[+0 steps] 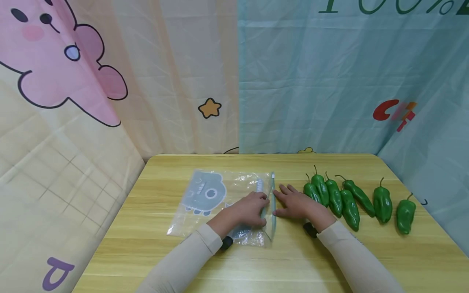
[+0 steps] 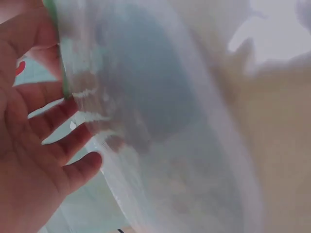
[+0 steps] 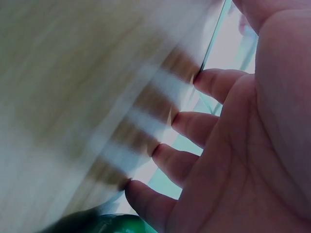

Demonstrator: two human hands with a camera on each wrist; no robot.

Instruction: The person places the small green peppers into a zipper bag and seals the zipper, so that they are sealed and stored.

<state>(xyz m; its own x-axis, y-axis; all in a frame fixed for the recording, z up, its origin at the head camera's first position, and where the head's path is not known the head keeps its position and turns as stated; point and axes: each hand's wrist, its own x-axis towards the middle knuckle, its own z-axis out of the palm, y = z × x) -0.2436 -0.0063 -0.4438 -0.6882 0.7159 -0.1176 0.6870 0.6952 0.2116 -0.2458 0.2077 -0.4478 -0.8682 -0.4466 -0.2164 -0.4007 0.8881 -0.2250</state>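
Left hand loosely spread on the clear bag, right hand splayed at its green edge, peppers just right of that! Only the head view catches them all; the right wrist view shows fingertips meeting the table, one pepper cut off below. Left wrist: the bag's print blurs, and whether its mouth gapes, I can't tell.

The blue curtain bears the green marking "100%", cropped at the top of the head view. The pale left curtain bears a purple character resembling a tilted "P". Lettering on the transparent bag is too small to read.
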